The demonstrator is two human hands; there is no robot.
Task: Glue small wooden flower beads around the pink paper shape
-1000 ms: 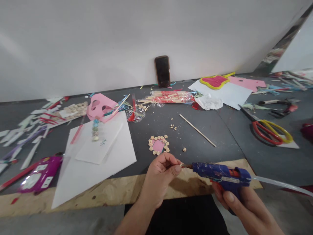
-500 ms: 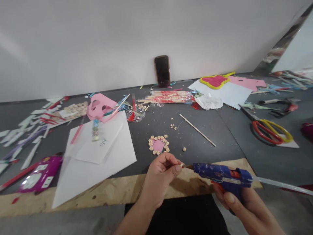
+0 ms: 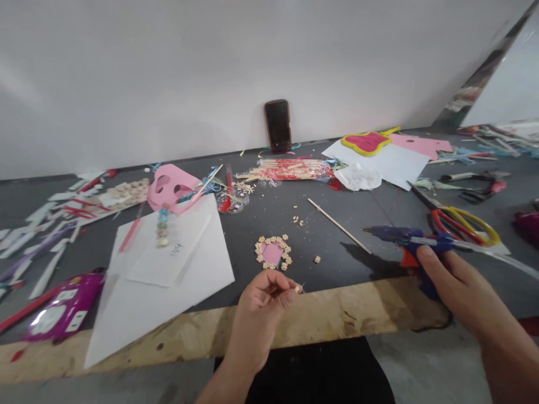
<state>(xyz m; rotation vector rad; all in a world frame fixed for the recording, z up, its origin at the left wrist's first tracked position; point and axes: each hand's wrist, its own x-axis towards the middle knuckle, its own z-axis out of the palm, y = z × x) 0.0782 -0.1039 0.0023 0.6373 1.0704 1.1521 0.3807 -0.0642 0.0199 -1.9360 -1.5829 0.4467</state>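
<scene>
My left hand (image 3: 261, 306) pinches a tiny beige bead (image 3: 298, 289) between thumb and fingertips, just over the plywood edge of the table (image 3: 337, 308). My right hand (image 3: 457, 286) sits on the handle of a blue hot glue gun (image 3: 398, 235), which is low over the dark tabletop with its nozzle pointing left and a clear glue stick trailing right. Ahead of my left hand lies a pink paper square (image 3: 272, 254) ringed with small beige beads. One loose bead (image 3: 317, 259) rests to its right.
Red-and-yellow scissors (image 3: 461, 227) lie just beyond the glue gun, and a wooden skewer (image 3: 339, 233) lies near its nozzle. On the left are a large white paper sheet (image 3: 185, 275) and a pink foam mask (image 3: 170, 188). A phone (image 3: 278, 126) leans against the wall.
My right hand has carried the glue gun away from my left hand, rightward and forward over the table. My left hand has drawn back slightly, still pinching the bead.
</scene>
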